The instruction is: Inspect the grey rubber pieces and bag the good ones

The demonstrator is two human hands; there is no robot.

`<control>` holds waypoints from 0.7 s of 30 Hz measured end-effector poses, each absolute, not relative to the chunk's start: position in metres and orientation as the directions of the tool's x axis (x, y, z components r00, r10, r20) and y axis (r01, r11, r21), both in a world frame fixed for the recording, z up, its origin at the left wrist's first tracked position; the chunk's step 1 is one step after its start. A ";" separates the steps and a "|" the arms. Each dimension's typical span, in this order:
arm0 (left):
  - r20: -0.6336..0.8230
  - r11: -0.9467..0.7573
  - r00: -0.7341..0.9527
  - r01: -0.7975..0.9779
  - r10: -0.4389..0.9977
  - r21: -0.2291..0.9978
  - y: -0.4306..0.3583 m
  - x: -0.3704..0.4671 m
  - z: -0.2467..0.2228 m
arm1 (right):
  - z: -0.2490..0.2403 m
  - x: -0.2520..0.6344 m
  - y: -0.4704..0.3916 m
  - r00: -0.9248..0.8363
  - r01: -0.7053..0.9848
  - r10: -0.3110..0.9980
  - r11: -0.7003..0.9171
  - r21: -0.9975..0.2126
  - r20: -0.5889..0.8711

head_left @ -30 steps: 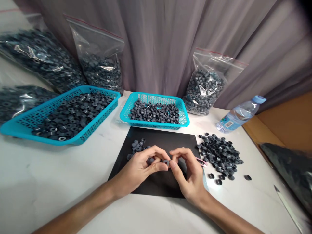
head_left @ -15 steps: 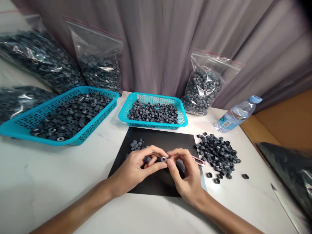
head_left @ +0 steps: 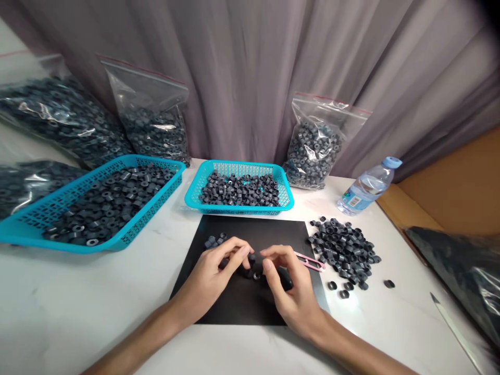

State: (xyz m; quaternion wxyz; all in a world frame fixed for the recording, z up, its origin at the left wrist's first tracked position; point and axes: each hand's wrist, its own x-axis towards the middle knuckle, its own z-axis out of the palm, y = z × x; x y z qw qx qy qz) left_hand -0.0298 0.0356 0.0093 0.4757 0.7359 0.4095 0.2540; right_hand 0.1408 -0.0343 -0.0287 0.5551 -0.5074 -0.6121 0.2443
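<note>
My left hand (head_left: pixel 221 271) is over a black mat (head_left: pixel 234 312), its thumb and bent fingers closed around a small dark cylindrical piece (head_left: pixel 252 258). Just below those fingertips, a dark ring-like piece (head_left: pixel 256 276) with a pale hole rests on the mat. Facing it across a narrow gap, my right hand (head_left: pixel 291 278) has curled fingers, with thumb and index tips slightly apart and nothing visible between them. A dark rounded object (head_left: pixel 284 278) is partly covered by the right hand. Several small grey pieces (head_left: pixel 214 241) lie behind my left hand. Pink thread snips (head_left: pixel 312 262) lie beyond the right fingers.
A blue basket (head_left: pixel 238 209) of dark pieces stands behind the mat, and a larger basket (head_left: pixel 128 239) is on the left. A loose pile of dark rings (head_left: pixel 344 247) and a water bottle (head_left: pixel 367 187) are right. Filled zip bags (head_left: pixel 312 151) lean against the curtain.
The hands have moved apart from their shared pinch on a ring-shaped piece. A ring now shows on the mat under the left fingertips. The camera view has shifted slightly.
</note>
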 end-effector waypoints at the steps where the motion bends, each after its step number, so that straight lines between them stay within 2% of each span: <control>1: -0.006 -0.220 0.528 0.365 0.849 0.905 0.036 -0.030 0.009 | -0.029 0.141 -0.035 0.118 0.349 0.892 0.374 -0.859 0.436; 6: -0.027 -0.148 0.521 0.292 0.853 0.945 0.037 -0.030 0.010 | -0.032 0.140 -0.035 0.099 0.346 0.897 0.374 -0.860 0.430; 11: -0.208 0.169 0.515 0.122 0.831 0.978 0.037 -0.028 0.016 | -0.033 0.141 -0.027 0.146 0.405 0.923 0.273 -0.872 0.357; 15: -0.312 0.381 0.450 -0.070 0.837 0.922 0.035 -0.027 0.018 | -0.033 0.143 -0.024 0.068 0.487 0.939 0.264 -0.832 0.337; 21: -0.422 0.554 0.421 -0.265 0.803 0.790 0.034 -0.026 0.020 | -0.034 0.143 -0.023 -0.048 0.540 0.932 0.326 -0.776 0.359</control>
